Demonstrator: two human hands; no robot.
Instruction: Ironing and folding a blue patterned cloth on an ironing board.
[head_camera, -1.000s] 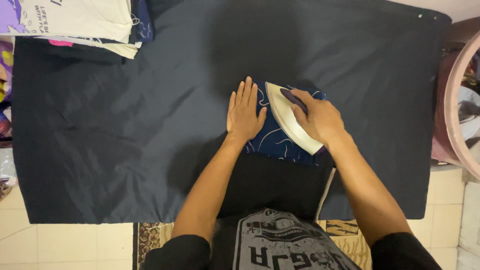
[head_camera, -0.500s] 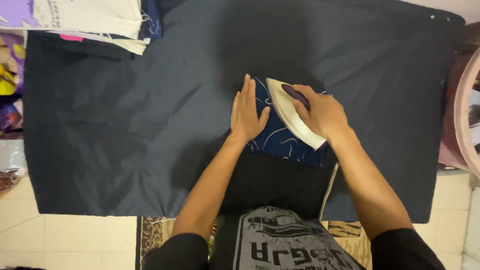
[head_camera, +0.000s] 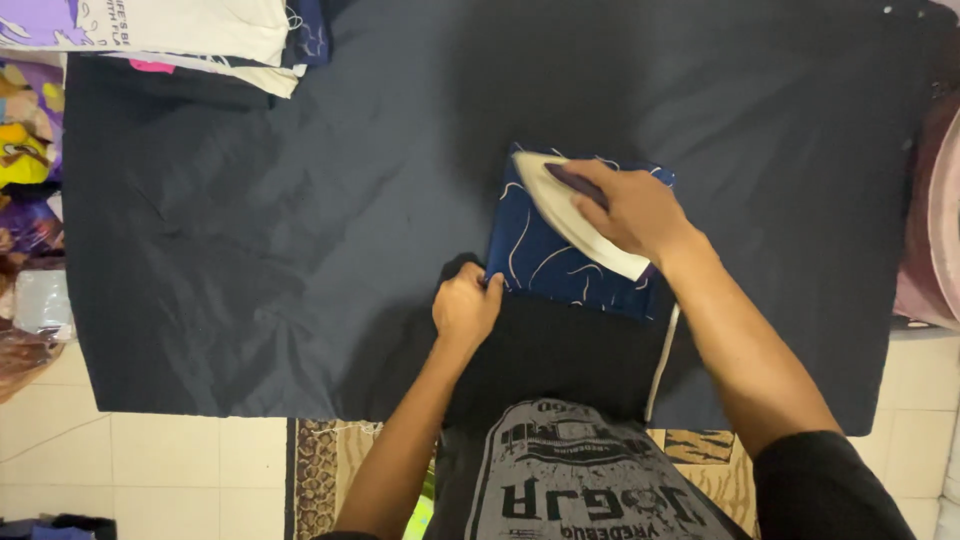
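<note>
Moved: left hand (head_camera: 465, 308) off cloth top, now pinching its corner.
Right hand (head_camera: 632, 212): closed around iron (head_camera: 575, 212).
Progress: folded blue cloth (head_camera: 545, 262) mid-pressing; pile (head_camera: 215, 40) done.

Iron (head_camera: 570, 215): cream body, dark purple handle. Cloth (head_camera: 545, 265) under it: navy blue, thin white curving lines. Sheet (head_camera: 300, 230) beneath: plain dark navy, near black. Cord (head_camera: 662, 360): white. Stack (head_camera: 180, 30) top left: cream on top, lilac at the edge, pink sliver, navy piece alongside. Toy (head_camera: 25, 150) far left: yellow, some green. Shirt (head_camera: 580, 480): grey with dark print. Sleeves black. Floor tiles (head_camera: 150, 460): cream. Rug (head_camera: 320, 460): brown animal-spot pattern, tiger-stripe patch further right. Tub (head_camera: 930, 220) at the right edge: pink.
</note>
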